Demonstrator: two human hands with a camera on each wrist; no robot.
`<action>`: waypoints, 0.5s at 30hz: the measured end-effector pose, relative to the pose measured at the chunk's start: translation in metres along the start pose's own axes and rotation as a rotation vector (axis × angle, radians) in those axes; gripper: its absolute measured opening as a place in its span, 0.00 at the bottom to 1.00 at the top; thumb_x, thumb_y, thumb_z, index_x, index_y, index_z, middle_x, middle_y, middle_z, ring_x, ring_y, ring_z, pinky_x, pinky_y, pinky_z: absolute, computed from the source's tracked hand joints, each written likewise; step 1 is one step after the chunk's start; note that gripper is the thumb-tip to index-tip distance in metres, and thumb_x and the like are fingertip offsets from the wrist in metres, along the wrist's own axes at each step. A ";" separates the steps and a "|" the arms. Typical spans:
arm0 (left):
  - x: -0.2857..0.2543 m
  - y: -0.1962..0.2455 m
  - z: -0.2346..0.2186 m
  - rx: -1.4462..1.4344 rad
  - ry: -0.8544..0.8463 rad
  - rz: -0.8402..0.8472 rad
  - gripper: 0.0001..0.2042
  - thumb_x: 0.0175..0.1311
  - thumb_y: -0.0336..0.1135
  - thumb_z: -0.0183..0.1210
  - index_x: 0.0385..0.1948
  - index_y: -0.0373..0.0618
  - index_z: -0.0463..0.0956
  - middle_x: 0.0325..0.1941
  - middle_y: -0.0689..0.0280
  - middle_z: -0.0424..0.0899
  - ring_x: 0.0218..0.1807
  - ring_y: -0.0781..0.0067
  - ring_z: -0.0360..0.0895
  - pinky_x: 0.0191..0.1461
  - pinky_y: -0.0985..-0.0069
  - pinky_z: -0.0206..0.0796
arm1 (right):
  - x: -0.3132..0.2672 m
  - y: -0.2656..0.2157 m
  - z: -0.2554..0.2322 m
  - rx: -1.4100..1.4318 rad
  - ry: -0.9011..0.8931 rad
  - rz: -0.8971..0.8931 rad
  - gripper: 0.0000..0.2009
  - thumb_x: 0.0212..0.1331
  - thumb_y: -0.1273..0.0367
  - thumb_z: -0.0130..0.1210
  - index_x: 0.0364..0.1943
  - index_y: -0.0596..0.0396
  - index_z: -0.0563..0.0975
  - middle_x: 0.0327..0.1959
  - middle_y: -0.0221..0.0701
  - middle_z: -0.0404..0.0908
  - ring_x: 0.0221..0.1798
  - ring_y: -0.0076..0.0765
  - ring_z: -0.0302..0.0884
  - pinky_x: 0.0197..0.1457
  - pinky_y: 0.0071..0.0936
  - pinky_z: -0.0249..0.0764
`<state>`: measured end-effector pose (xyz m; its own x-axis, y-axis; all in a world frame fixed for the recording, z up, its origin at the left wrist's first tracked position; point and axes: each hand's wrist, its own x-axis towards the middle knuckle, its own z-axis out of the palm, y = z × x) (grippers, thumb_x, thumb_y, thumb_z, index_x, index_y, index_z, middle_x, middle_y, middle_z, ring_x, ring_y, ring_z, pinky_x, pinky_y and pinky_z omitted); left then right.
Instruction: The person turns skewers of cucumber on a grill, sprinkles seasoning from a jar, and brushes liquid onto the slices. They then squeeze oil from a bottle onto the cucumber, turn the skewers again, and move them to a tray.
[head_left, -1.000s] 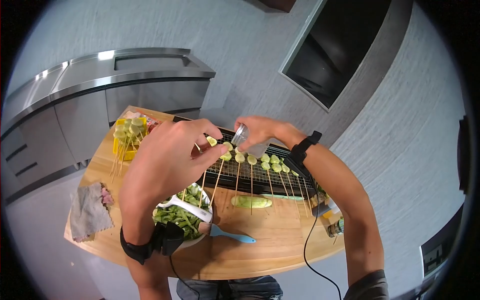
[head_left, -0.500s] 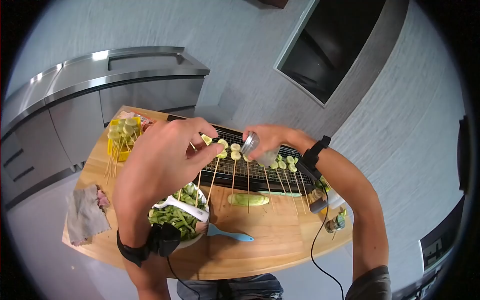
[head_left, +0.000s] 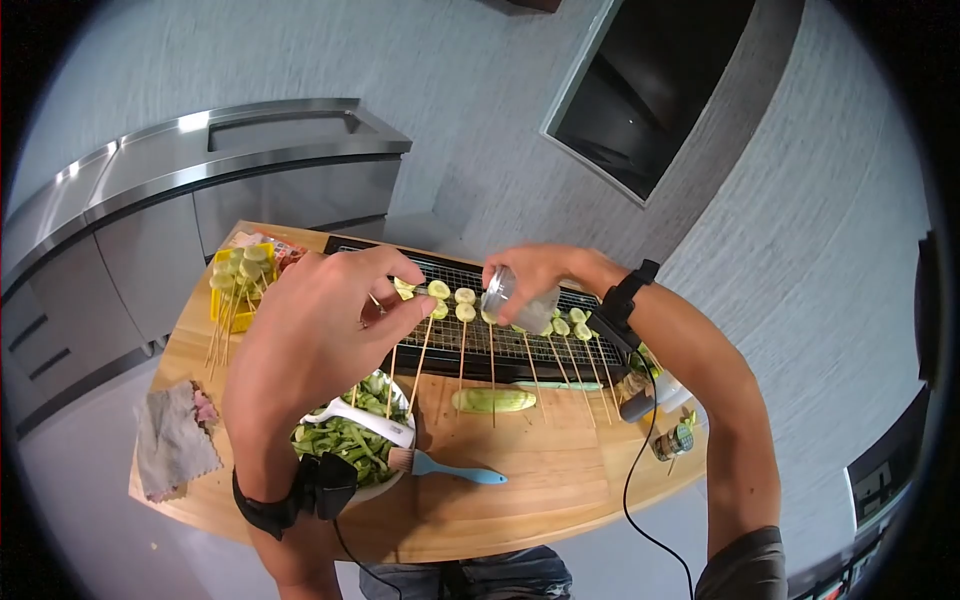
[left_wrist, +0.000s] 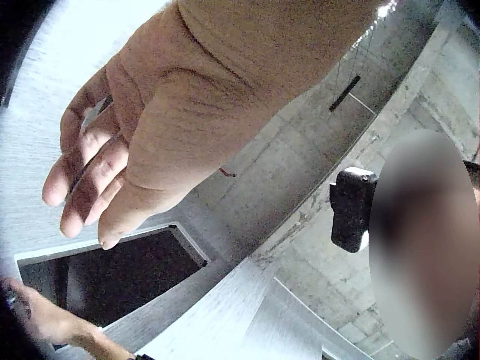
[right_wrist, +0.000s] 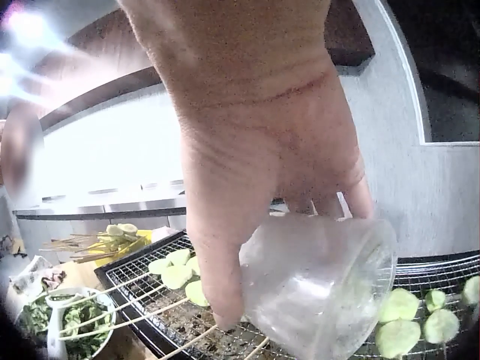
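My left hand [head_left: 320, 335] hovers over the left end of the black grill [head_left: 400, 360], its thumb and index fingertips apart. In the left wrist view the fingers of this hand [left_wrist: 150, 142] are loosely bent, with nothing clearly held. My right hand [head_left: 535, 275] grips a clear jar [head_left: 540, 312], tilted above the grill, its silvery end facing left. The right wrist view shows the thumb and fingers around the jar [right_wrist: 315, 277]. Skewered green slices [head_left: 465, 312] lie in a row on the wire mesh, their sticks hanging over the front edge.
A bowl of cut greens [head_left: 345, 450] with a white peeler [head_left: 375, 424], a blue brush [head_left: 455, 470] and a pale green vegetable [head_left: 493, 401] lie in front. The yellow basket [head_left: 243, 318] with skewers is at left, above a grey cloth [head_left: 170, 450]. A spice jar [head_left: 672, 443] stands right.
The right hand has moved the jar a little to the right along the row of slices. My left hand stays over the grill's left end. The head view has shifted slightly.
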<state>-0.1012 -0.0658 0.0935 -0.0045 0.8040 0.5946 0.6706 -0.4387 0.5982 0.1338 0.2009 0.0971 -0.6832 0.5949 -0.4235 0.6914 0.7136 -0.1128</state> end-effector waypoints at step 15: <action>0.001 -0.001 0.001 0.020 -0.017 0.033 0.10 0.64 0.36 0.68 0.39 0.39 0.82 0.21 0.59 0.84 0.22 0.69 0.80 0.29 0.74 0.68 | -0.019 0.013 -0.013 -0.097 -0.042 0.083 0.37 0.41 0.50 0.78 0.57 0.51 0.76 0.52 0.38 0.81 0.52 0.42 0.81 0.53 0.39 0.78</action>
<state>-0.1014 -0.0642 0.0928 0.0301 0.7962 0.6043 0.6849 -0.4568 0.5677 0.1527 0.2036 0.1159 -0.6128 0.6390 -0.4650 0.7176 0.6963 0.0112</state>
